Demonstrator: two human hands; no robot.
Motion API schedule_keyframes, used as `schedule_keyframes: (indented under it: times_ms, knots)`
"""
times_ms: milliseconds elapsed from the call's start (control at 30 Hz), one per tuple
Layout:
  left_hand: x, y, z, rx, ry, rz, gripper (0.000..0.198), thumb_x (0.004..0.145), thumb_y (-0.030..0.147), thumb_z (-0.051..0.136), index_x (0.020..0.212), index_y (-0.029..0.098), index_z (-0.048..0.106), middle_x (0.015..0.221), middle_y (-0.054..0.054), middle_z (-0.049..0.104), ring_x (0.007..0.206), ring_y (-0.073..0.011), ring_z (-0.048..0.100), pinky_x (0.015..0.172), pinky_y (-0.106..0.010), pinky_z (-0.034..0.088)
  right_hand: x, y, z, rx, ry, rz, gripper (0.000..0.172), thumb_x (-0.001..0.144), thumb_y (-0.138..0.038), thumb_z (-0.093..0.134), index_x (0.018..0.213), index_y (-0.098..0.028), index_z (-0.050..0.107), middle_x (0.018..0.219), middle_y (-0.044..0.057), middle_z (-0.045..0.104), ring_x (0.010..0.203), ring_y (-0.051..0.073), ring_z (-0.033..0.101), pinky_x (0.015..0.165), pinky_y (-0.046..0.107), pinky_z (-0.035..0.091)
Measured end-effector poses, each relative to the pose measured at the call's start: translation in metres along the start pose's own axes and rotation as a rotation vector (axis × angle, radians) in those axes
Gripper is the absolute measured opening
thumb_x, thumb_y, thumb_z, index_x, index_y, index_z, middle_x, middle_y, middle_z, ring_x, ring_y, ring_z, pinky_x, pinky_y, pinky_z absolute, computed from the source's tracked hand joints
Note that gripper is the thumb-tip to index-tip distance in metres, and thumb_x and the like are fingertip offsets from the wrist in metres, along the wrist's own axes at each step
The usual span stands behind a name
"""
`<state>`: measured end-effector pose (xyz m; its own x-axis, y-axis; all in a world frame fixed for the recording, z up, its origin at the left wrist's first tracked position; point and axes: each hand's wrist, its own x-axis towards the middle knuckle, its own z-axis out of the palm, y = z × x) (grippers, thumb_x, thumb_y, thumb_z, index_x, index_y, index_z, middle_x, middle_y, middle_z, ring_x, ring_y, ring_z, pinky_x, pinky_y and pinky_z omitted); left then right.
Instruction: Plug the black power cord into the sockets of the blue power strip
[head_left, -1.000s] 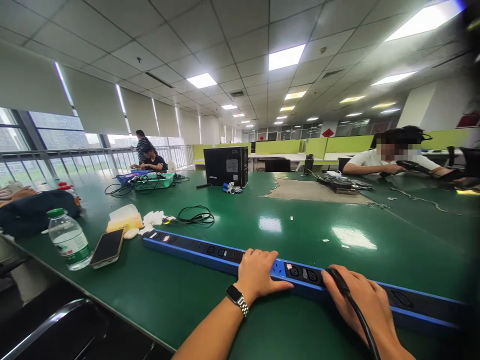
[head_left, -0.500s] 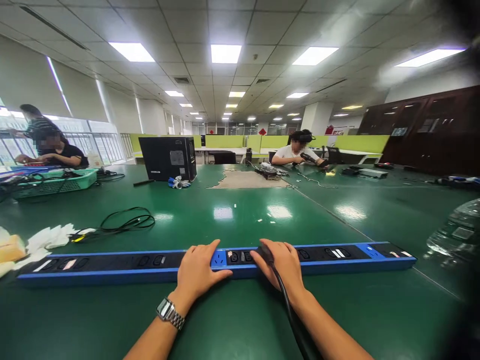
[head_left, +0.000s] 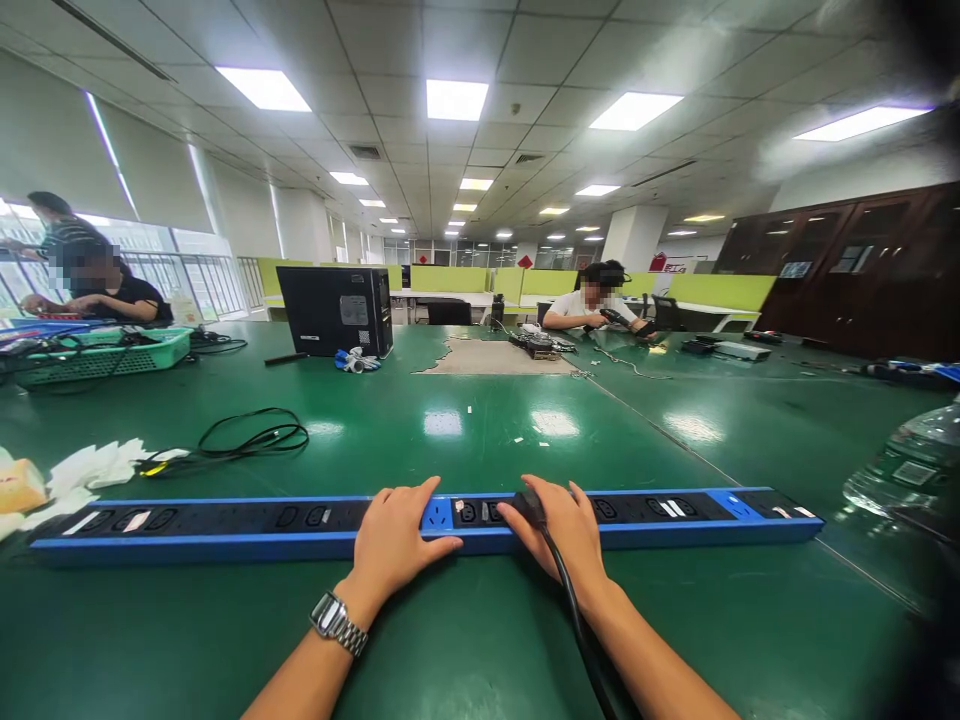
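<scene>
A long blue power strip [head_left: 645, 538] with black socket panels lies lengthwise across the green table in front of me. My left hand [head_left: 394, 527] grips it left of the middle, fingers over the far edge and thumb along the near side. A blue socket block shows just beside those fingers. My right hand [head_left: 559, 527] is on the strip right of the middle, closed around a black plug [head_left: 529, 506]. The plug's thick black cord [head_left: 571, 595] runs over that hand and down toward me. Where the plug meets the strip is hidden by my fingers.
A black computer case [head_left: 330, 312] stands farther back, with a bundle of blue-ended cables [head_left: 358, 360] before it. Coiled black cable [head_left: 255, 435], white tissues [head_left: 97, 470] and a green basket [head_left: 112, 358] are left. A clear bottle [head_left: 904, 465] lies right. A person [head_left: 592, 300] sits across.
The view has shifted slightly. Both hands keep their places on the power strip, and the plug stays in my right hand.
</scene>
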<state>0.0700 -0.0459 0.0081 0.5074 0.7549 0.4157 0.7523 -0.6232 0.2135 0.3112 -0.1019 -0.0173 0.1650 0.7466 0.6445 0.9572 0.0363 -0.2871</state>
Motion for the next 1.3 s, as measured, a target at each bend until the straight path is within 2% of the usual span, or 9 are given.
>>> schedule_keyframes:
  times_ms: [333, 500, 633, 767, 867, 967, 1067, 1200, 1300]
  knots:
    - [0.0, -0.001, 0.0, 0.0, 0.007, 0.01, 0.07, 0.077, 0.058, 0.07, 0.136, 0.024, 0.051, 0.119, -0.01, 0.07, 0.108, -0.0288, 0.063, 0.098, -0.045, 0.044, 0.0, -0.003, -0.002, -0.011, -0.019, 0.008, 0.052, 0.088, -0.059, 0.052, 0.117, -0.017, 0.062, 0.111, 0.013, 0.073, 0.107, 0.026, 0.066, 0.109, 0.055, 0.031]
    - [0.0, -0.001, 0.001, 0.007, -0.029, -0.019, 0.074, 0.076, 0.057, 0.072, 0.137, 0.02, 0.052, 0.122, -0.011, 0.068, 0.11, -0.0296, 0.062, 0.1, -0.045, 0.043, 0.0, -0.001, -0.001, 0.011, -0.054, 0.038, 0.056, 0.085, -0.063, 0.055, 0.118, -0.018, 0.061, 0.11, 0.012, 0.073, 0.108, 0.026, 0.066, 0.111, 0.054, 0.029]
    - [0.0, 0.0, 0.001, 0.0, -0.03, -0.015, 0.074, 0.075, 0.057, 0.072, 0.137, 0.021, 0.052, 0.123, -0.011, 0.068, 0.111, -0.0299, 0.062, 0.101, -0.046, 0.043, 0.001, 0.002, -0.005, 0.046, -0.157, 0.048, 0.067, 0.079, -0.067, 0.06, 0.126, -0.019, 0.058, 0.119, 0.013, 0.07, 0.114, 0.028, 0.063, 0.113, 0.055, 0.027]
    - [0.0, -0.002, 0.002, -0.012, -0.021, -0.007, 0.07, 0.077, 0.055, 0.071, 0.136, 0.022, 0.053, 0.121, -0.01, 0.069, 0.11, -0.0297, 0.063, 0.1, -0.046, 0.044, 0.005, 0.01, -0.018, 0.069, -0.326, 0.059, 0.077, 0.073, -0.067, 0.065, 0.133, -0.02, 0.053, 0.132, 0.013, 0.063, 0.125, 0.03, 0.056, 0.115, 0.057, 0.02]
    - [0.0, -0.006, 0.003, -0.044, -0.017, 0.001, 0.065, 0.081, 0.054, 0.066, 0.135, 0.021, 0.053, 0.123, -0.01, 0.068, 0.111, -0.0294, 0.062, 0.101, -0.048, 0.044, 0.007, 0.016, -0.029, -0.009, -0.405, 0.128, 0.08, 0.068, -0.064, 0.07, 0.134, -0.022, 0.053, 0.139, 0.013, 0.057, 0.131, 0.032, 0.048, 0.115, 0.061, 0.015]
    - [0.001, -0.004, 0.003, -0.096, 0.002, 0.015, 0.06, 0.084, 0.049, 0.064, 0.134, 0.019, 0.054, 0.127, -0.012, 0.066, 0.115, -0.0297, 0.061, 0.102, -0.049, 0.043, 0.008, 0.02, -0.036, -0.088, -0.443, 0.152, 0.078, 0.065, -0.059, 0.073, 0.132, -0.023, 0.056, 0.141, 0.012, 0.055, 0.134, 0.032, 0.043, 0.114, 0.059, 0.016]
    - [0.006, 0.014, 0.006, -0.163, 0.006, 0.087, 0.062, 0.082, 0.042, 0.068, 0.137, 0.017, 0.051, 0.13, -0.013, 0.064, 0.117, -0.0291, 0.059, 0.102, -0.046, 0.044, 0.007, 0.021, -0.035, -0.103, -0.449, 0.149, 0.073, 0.067, -0.057, 0.071, 0.131, -0.024, 0.056, 0.138, 0.01, 0.057, 0.132, 0.03, 0.045, 0.113, 0.057, 0.019]
    - [0.022, 0.06, 0.016, -0.213, -0.056, 0.202, 0.075, 0.079, 0.038, 0.072, 0.144, 0.018, 0.041, 0.128, -0.012, 0.065, 0.114, -0.0288, 0.059, 0.098, -0.046, 0.046, 0.006, 0.023, -0.031, -0.116, -0.414, 0.132, 0.067, 0.069, -0.054, 0.07, 0.128, -0.025, 0.058, 0.135, 0.01, 0.06, 0.129, 0.03, 0.047, 0.111, 0.055, 0.022]
    - [0.036, 0.09, 0.03, -0.222, -0.037, 0.204, 0.06, 0.082, 0.03, 0.069, 0.138, 0.021, 0.05, 0.119, -0.009, 0.069, 0.108, -0.029, 0.061, 0.092, -0.047, 0.049, 0.004, 0.024, -0.03, -0.135, -0.382, 0.115, 0.057, 0.074, -0.049, 0.067, 0.126, -0.026, 0.06, 0.131, 0.009, 0.062, 0.126, 0.029, 0.05, 0.11, 0.053, 0.024]
